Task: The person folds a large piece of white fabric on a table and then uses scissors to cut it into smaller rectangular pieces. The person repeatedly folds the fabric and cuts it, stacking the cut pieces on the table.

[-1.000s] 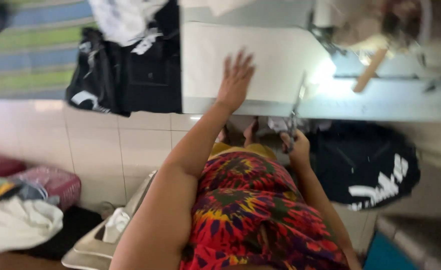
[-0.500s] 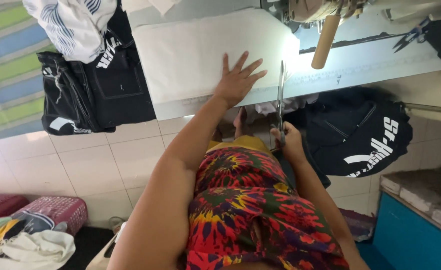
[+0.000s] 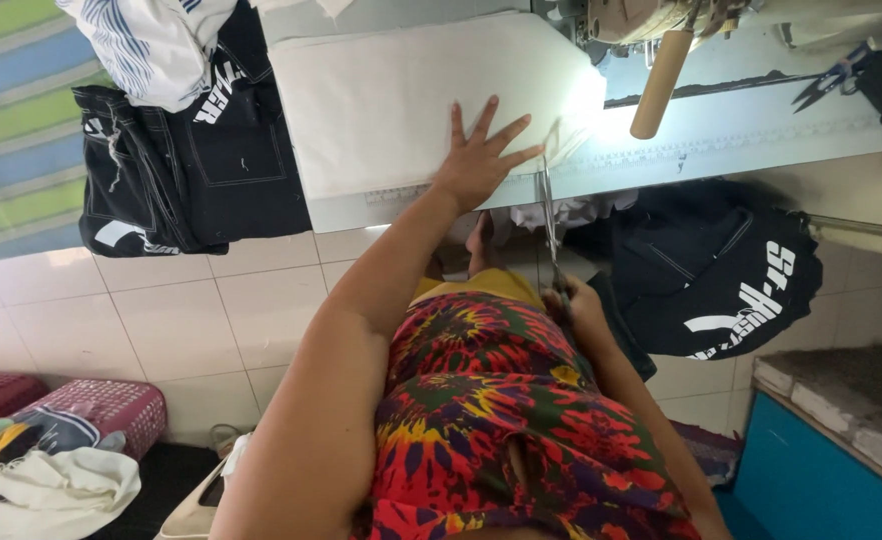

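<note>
Left hand (image 3: 483, 160): flat, fingers spread wide, palm down on white rectangular fabric sheet (image 3: 391, 95), pressing near its lower right edge. Holds nothing.

Right hand (image 3: 579, 308): closed around handles of long metal scissors (image 3: 549, 225), low by the lap, below the table edge. Blades point up toward the sheet's lower right corner, tips just beside the left hand's thumb side; can't tell whether blades touch the cloth.

White sheet lies flat on pale grey worktable (image 3: 721, 140), w/ a ruler strip along the table's front edge. Bright lamp glare on table just right of the sheet.

Surroundings:
- black denim garment w/ white lettering (image 3: 176, 165), draped over table's left end, hanging down; white striped cloth (image 3: 151, 40) on top of it.
- 2nd black garment w/ white print (image 3: 731, 270), hanging below table on the right.
- wooden cylindrical handle (image 3: 659, 85), near sewing machine base at top, tilted.
- small blue-handled snips (image 3: 829, 78), on table far right, well apart from both hands.
- pink woven plastic basket (image 3: 101, 410), on tiled floor lower left, cloth heap beside it.

Lap: multicolour tie-dye dress.
</note>
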